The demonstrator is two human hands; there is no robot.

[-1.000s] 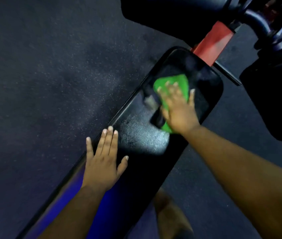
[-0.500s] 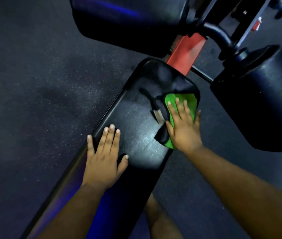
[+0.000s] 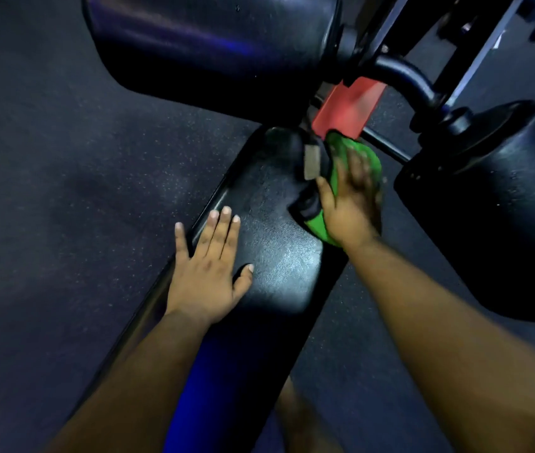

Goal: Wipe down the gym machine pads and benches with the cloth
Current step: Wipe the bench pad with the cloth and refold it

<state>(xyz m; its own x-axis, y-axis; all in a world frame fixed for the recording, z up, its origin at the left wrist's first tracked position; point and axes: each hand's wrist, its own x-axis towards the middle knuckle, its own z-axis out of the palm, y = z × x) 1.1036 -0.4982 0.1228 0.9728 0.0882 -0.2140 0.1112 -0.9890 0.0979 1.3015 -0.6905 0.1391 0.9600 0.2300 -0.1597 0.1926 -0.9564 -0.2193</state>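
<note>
A long black padded bench [image 3: 259,223] runs from the bottom left up to the middle of the head view. My left hand [image 3: 209,269] lies flat on its left side, fingers straight and spread. A green cloth [image 3: 341,158] lies at the bench's far right end, partly over the edge. My right hand [image 3: 352,197] presses flat on the cloth, fingers extended and blurred by motion. A small grey patch [image 3: 311,161] shows on the pad just left of the cloth.
A large black roller pad [image 3: 213,50] hangs above the bench's far end, another black pad [image 3: 488,207] stands at the right. A red bracket [image 3: 346,109] and black metal tubes [image 3: 400,76] join them. Dark speckled rubber floor [image 3: 63,191] surrounds the bench.
My right hand has slid the green cloth further along the bench towards its far right end, up to the red bracket. The view has moved closer. My left hand stays flat.
</note>
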